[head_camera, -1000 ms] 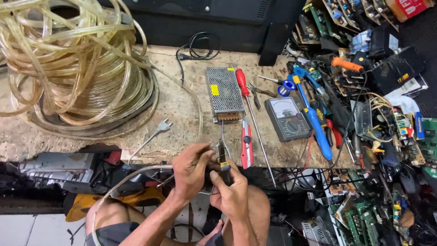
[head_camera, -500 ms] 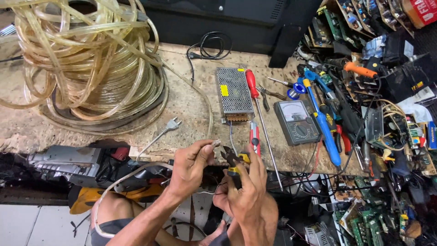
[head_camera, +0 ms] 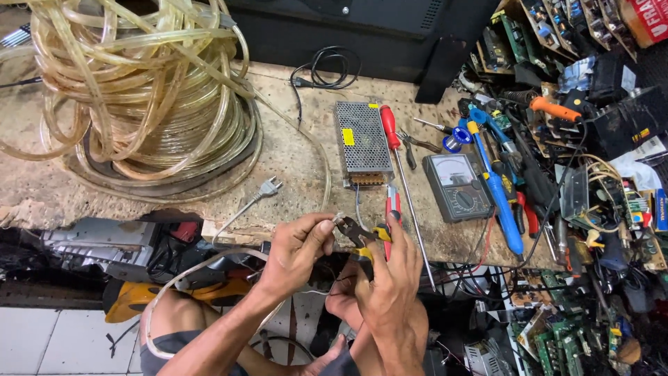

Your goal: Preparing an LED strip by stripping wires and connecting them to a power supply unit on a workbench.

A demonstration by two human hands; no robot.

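A: What lies on the surface (head_camera: 292, 157)?

B: A big coil of clear yellowish tubing (head_camera: 139, 90) at the left. Near the middle, a perforated metal power supply box (head_camera: 362, 143), with a red-handled screwdriver (head_camera: 398, 163) just beside it.

A: And to the right?

B: A grey analog meter (head_camera: 458, 186), a blue-handled tool (head_camera: 497, 191), then a jumble of circuit boards (head_camera: 557, 341).

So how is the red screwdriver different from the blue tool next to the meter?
The red screwdriver has a red handle and a long, thin bare metal shaft; the blue tool is blue and thicker along its length. The red screwdriver lies left of the meter, the blue tool right of it. Both lie lengthwise on the bench, untouched.
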